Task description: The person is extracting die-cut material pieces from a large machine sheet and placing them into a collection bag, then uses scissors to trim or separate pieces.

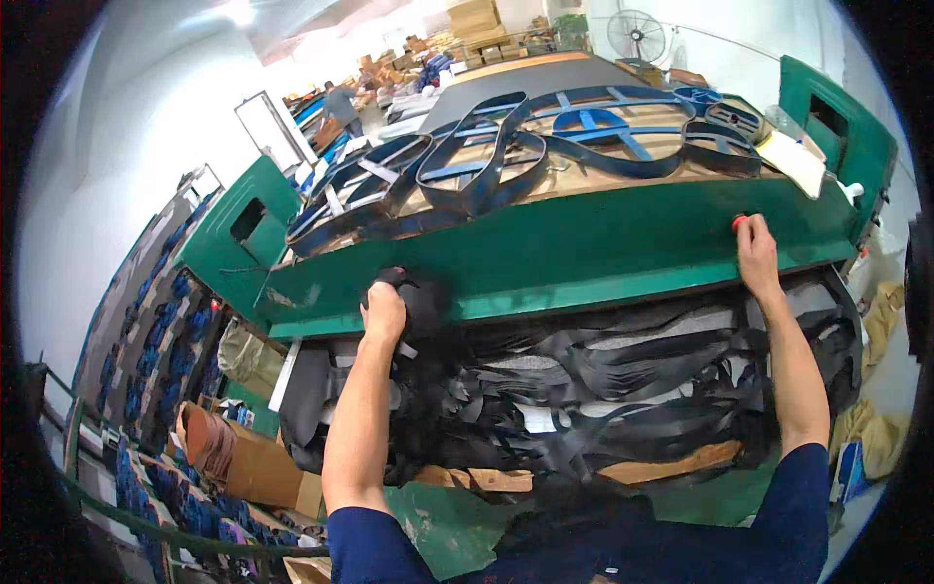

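My right hand [757, 251] has its fingers curled on a red button [738, 223] at the right of a green machine beam [603, 229]. My left hand [384, 310] is closed against the left part of the same beam. Something dark shows at its fingertips and beside it, too smeared to name. On top of the machine, dark steel strip cutting dies [623, 164] with blue crossbars lie on a wooden board. Below the beam, black sheet material [632, 360] lies in layers with cut strips and curled edges.
Green upright end plates [238, 219] flank the beam. Yellowish sheets [793, 161] lie at the machine's right end. Racks of dies [146, 331] and a cardboard box [248, 462] stand to the left. A fan [636, 37] and a person [342, 107] are in the background.
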Tool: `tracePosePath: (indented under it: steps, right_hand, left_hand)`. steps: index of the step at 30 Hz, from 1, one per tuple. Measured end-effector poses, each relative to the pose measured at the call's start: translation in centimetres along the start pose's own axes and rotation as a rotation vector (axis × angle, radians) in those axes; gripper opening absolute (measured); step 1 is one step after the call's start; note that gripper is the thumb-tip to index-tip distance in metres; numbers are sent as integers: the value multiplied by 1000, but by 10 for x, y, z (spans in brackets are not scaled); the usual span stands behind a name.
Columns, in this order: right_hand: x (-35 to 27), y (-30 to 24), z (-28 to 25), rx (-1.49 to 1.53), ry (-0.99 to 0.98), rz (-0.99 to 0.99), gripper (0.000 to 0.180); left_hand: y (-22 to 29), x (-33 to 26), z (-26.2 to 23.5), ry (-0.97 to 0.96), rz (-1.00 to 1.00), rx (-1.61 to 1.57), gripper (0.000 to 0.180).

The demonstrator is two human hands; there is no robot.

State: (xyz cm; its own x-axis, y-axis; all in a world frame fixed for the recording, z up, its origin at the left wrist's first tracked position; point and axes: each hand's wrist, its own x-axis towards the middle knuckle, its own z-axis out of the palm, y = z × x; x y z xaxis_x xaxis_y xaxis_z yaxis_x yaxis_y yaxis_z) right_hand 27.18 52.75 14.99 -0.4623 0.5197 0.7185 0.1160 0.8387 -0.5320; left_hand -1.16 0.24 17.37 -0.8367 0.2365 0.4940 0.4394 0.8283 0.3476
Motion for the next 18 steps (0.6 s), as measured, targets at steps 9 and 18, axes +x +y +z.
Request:
tracePosePath:
  steps: [9,18]
  right_hand:
    - [-95,3,-127,-79,-178,198,11]
    - [-161,24,-251,-283,-60,374,15]
  left_hand:
    - [-19,-77,-74,-170,72,-206,29]
    - [-13,-135,-93,-424,82,-391,27]
